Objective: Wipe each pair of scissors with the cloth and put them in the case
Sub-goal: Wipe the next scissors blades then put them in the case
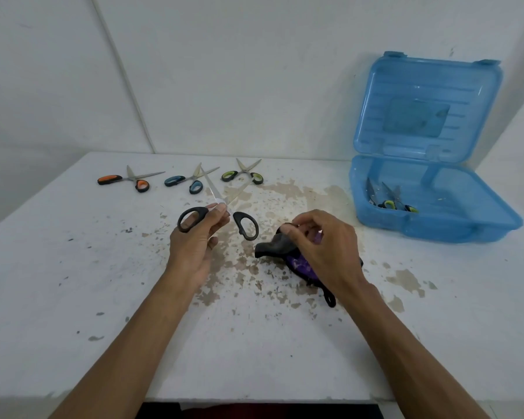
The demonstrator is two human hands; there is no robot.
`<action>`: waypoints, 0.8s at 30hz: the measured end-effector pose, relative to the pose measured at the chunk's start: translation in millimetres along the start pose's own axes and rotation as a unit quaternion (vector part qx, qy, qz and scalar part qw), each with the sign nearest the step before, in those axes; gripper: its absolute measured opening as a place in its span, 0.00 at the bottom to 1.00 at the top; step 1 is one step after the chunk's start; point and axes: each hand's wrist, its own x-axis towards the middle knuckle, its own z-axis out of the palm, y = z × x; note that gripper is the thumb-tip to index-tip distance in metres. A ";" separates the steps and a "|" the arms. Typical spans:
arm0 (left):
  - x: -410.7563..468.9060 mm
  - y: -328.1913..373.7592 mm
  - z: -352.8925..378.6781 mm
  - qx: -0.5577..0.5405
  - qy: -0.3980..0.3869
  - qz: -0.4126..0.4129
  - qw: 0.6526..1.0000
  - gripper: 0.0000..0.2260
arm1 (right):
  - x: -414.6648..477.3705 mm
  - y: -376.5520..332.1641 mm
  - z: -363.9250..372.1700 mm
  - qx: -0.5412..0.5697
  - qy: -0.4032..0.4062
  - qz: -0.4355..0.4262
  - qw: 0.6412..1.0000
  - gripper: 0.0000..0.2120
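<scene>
1. Scissors with orange grips are laid at the far left of the table, blades spread apart and pointing right.
2. Scissors with blue grips are laid just to the right of them, also spread open.
3. Scissors with green grips are laid next in the row, near the back edge, open as well.
4. Black-handled scissors are held up above the table by the left hand; the blades are opened wide and crossed, pointing away toward the row, and the hand is closed around one handle loop near the pivot.
5. A dark cloth with a purple patch is bunched on the stained middle of the table, just right of the black-handled scissors.
6. The cloth is pinched and pressed under the right hand, whose fingers are curled onto its upper fold.
7. A blue plastic case is set at the far right, lid raised against the wall; scissors with green grips are seen lying inside its tray, toward the left side.
</scene>
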 end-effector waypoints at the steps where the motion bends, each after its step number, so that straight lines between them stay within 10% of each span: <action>1: 0.5 0.1 -0.7 -0.001 -0.001 0.003 1.000 0.04 | -1.0 1.4 0.2 -0.023 -0.030 -0.025 0.999 0.15; 14: 0.5 -1.3 -1.2 0.050 0.016 0.062 0.997 0.10 | 12.2 18.1 -16.3 -0.184 -0.223 -0.029 0.957 0.17; 24: -5.3 -5.3 2.7 0.153 -0.049 0.113 0.980 0.06 | 9.5 -10.5 -17.5 0.129 0.066 0.027 0.989 0.05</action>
